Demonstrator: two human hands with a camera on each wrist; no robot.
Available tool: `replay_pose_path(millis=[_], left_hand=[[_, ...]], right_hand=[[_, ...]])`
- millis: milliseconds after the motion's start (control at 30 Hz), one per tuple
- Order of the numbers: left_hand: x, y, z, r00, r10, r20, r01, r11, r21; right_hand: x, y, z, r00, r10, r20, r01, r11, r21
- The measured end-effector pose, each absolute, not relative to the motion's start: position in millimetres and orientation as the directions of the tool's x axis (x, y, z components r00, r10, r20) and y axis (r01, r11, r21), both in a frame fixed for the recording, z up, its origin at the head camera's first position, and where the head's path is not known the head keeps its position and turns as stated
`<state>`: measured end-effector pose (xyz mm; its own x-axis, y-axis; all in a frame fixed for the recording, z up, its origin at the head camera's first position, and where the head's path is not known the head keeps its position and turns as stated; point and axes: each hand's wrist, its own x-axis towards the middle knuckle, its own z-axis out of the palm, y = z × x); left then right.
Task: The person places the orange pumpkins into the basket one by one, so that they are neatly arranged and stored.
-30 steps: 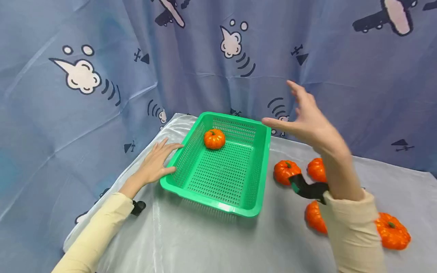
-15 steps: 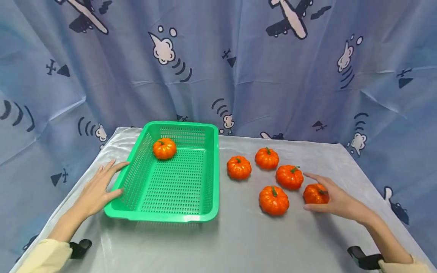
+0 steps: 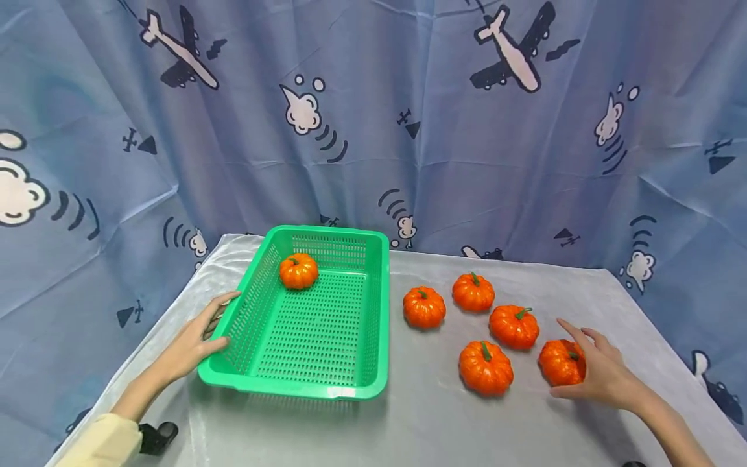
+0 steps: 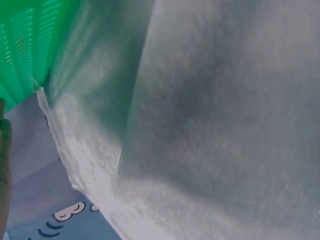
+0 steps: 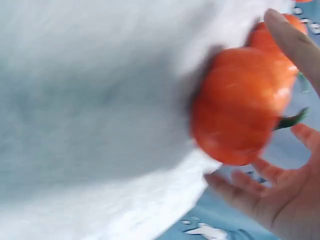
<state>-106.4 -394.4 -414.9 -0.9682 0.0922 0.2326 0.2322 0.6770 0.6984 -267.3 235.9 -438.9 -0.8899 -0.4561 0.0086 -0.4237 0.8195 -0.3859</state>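
My left hand (image 3: 192, 340) rests its fingertips and thumb along the left rim of a green perforated plastic basket (image 3: 382, 311). In the left wrist view, part of a finger (image 4: 4, 165) shows at the left edge, below the basket's outer wall (image 4: 30, 55). One small orange pumpkin (image 3: 299, 271) sits inside, at the back left corner. Over at the right, my right hand (image 3: 607, 373) spreads its thumb and fingers around the rightmost pumpkin (image 3: 561, 363), partly covering it. The right wrist view shows that pumpkin (image 5: 235, 110) on the cloth, with its green stem toward the palm and the fingers loosely spread.
Several more pumpkins lie between basket and right hand: one nearest the basket (image 3: 424, 307), one at the back (image 3: 473, 292), one beside the hand (image 3: 514, 327) and one in front (image 3: 486, 368). Silvery cloth (image 3: 432, 428) covers the table. A blue patterned curtain (image 3: 373, 130) hangs behind.
My right hand came down from above the basket's right side to the rightmost pumpkin. The left hand stays at the basket's left rim. The head view has turned right.
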Motion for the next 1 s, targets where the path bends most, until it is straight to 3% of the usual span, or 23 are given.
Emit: replay_pose_path(millis=[267, 567, 1000], left_hand=[[-106.9, -395.3, -414.1, -0.974, 0.106, 0.202, 0.222, 0.645, 0.731], [-104.8, -394.0, -418.4, -0.970, 0.097, 0.224, 0.232, 0.649, 0.724], [-105.4, -394.6, -417.5, -0.971, 0.088, 0.224, 0.227, 0.646, 0.729]], right_hand=[[-280.8, 252.6, -458.8, -0.895, -0.445, -0.024, -0.375, 0.782, -0.497], [-296.1, 263.8, -428.8, -0.927, -0.355, -0.118, -0.180, 0.699, -0.692], [-323.3, 220.6, -388.0, -0.946, -0.325, 0.012, -0.227, 0.635, -0.738]])
